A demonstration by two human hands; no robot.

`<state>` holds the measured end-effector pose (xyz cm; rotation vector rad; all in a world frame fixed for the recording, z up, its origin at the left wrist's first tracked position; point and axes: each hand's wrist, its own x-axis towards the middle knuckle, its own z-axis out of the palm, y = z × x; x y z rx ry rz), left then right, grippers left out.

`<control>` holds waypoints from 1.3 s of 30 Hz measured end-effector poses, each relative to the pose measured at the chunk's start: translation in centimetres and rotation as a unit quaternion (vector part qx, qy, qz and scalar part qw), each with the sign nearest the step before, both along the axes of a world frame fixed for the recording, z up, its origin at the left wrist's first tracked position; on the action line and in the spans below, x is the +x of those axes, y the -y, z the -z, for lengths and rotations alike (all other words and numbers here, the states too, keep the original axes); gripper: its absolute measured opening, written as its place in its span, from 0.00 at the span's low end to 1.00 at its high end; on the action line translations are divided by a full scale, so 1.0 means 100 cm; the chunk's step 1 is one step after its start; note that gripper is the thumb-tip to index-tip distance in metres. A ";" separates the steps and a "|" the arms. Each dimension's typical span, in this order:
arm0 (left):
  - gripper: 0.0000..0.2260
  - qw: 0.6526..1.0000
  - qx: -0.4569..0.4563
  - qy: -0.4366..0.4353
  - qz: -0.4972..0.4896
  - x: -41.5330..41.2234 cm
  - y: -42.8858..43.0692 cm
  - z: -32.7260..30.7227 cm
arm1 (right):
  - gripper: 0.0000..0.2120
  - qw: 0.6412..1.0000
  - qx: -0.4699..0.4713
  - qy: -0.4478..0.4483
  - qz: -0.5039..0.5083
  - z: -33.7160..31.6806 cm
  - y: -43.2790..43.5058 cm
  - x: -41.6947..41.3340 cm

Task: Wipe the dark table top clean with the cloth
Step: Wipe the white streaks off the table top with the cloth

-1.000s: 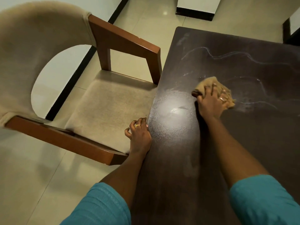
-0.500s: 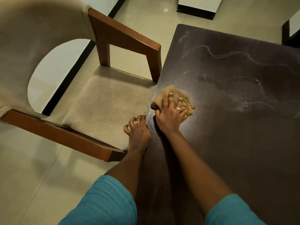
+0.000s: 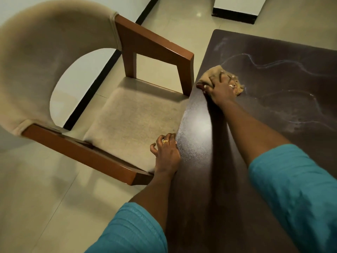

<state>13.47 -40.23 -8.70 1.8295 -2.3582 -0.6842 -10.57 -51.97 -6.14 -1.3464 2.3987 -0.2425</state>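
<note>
We see the right hand point(image 3: 221, 88) pressing flat on the cloth point(image 3: 214, 72), fingers spread over it and thumb alongside. It isn't clenched round the cloth. The cloth is tan and bunched, and it sits under and just beyond that hand's fingertips, at the table top point(image 3: 206, 161) edge on the hand's thumb side.

The left hand point(image 3: 166, 152) is well back toward the body, resting against the same table edge. Its fingers are loosely curled and we see nothing in them. The two hands are well apart. The chair point(image 3: 131, 114) sits just outside the left hand, its seat touching or nearly touching the table edge.

Handling, as we judge it:
- The cloth looks soft, light and limp. It crumples rather than keeping a shape, so it probably needs palm pressure to drag along and not roll up.
- The best hold looks like a flat palm over the middle of the bunch, fingers fanned to pin the loose edges. A corner sticks out past the little-finger side and may trail.
- The table top looks hard and smooth with some sheen, so the cloth should slide easily.

Pale wavy streaks point(image 3: 284, 63) lie beyond and to the outer side of the right hand. A speckled dusty patch point(image 3: 189, 136) lies just beside the left hand's knuckles. We judge the wiping is partway done and those areas are left to do.
</note>
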 end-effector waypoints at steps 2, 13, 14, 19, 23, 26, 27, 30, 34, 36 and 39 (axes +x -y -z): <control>0.20 1.000 0.001 -0.002 0.000 0.000 0.000 0.000 | 0.27 1.000 -0.002 -0.009 0.008 0.002 0.003 0.002; 0.20 1.000 0.023 -0.005 0.013 -0.001 0.001 -0.005 | 0.28 0.991 -0.032 -0.024 -0.126 0.013 -0.098 0.068; 0.20 1.000 0.025 -0.001 0.015 -0.001 0.000 -0.006 | 0.28 0.991 -0.026 -0.023 -0.132 0.013 -0.108 0.074; 0.20 1.000 0.020 0.015 0.014 -0.002 0.000 -0.008 | 0.27 0.990 -0.010 -0.042 -0.137 0.016 -0.128 0.084; 0.18 1.000 0.014 0.008 0.006 -0.002 -0.001 -0.004 | 0.26 0.986 -0.006 -0.071 -0.150 0.016 -0.123 0.074; 0.18 1.000 0.005 0.009 0.001 -0.002 -0.002 -0.004 | 0.27 0.988 0.006 -0.076 -0.132 0.014 -0.107 0.053; 0.18 1.000 0.000 0.012 -0.002 -0.002 -0.003 -0.004 | 0.27 0.990 0.010 -0.075 -0.118 0.012 -0.101 0.041; 0.18 1.000 -0.011 0.025 -0.005 -0.003 -0.003 -0.004 | 0.27 0.995 0.016 -0.073 -0.060 0.009 -0.082 -0.004; 0.18 0.999 -0.016 0.031 -0.007 -0.005 -0.002 -0.002 | 0.27 0.997 0.017 -0.059 0.051 0.007 -0.077 -0.063; 0.18 1.000 -0.017 0.022 -0.010 -0.005 -0.002 -0.002 | 0.27 0.993 0.013 -0.042 0.114 0.005 -0.079 -0.078; 0.18 1.000 -0.017 0.013 -0.014 -0.005 -0.002 -0.002 | 0.27 0.986 0.014 -0.032 0.162 0.003 -0.079 -0.075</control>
